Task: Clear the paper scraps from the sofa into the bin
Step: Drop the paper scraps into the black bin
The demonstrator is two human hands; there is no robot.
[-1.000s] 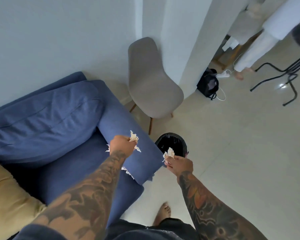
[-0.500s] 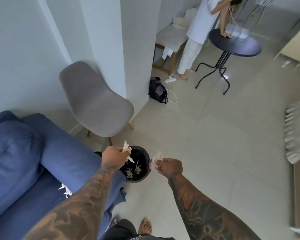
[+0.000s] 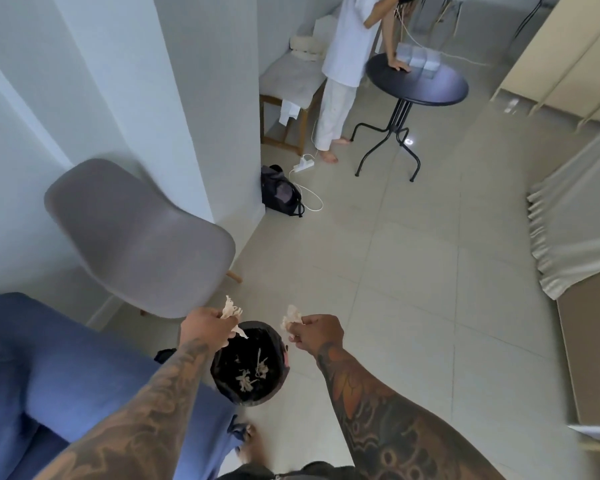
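Pale tiled floor (image 3: 395, 271) — left hand (image 3: 207, 329) and right hand (image 3: 321, 332) each clutch paper scraps (image 3: 230, 310) above the bin (image 3: 278, 386).

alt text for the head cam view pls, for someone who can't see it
Seen from above, the left hand and right hand each grip paper scraps over a black bin that already holds scraps. A blue sofa lies at left, a grey chair behind the bin.

Sofa (image 3: 49, 375): blue woven cloth, matt. Scraps (image 3: 230, 311): crumpled paper. Bin (image 3: 278, 386): black liner, slightly glossy. Floor (image 3: 413, 271): smooth glazed tile. Chair (image 3: 136, 237): matt grey plastic.
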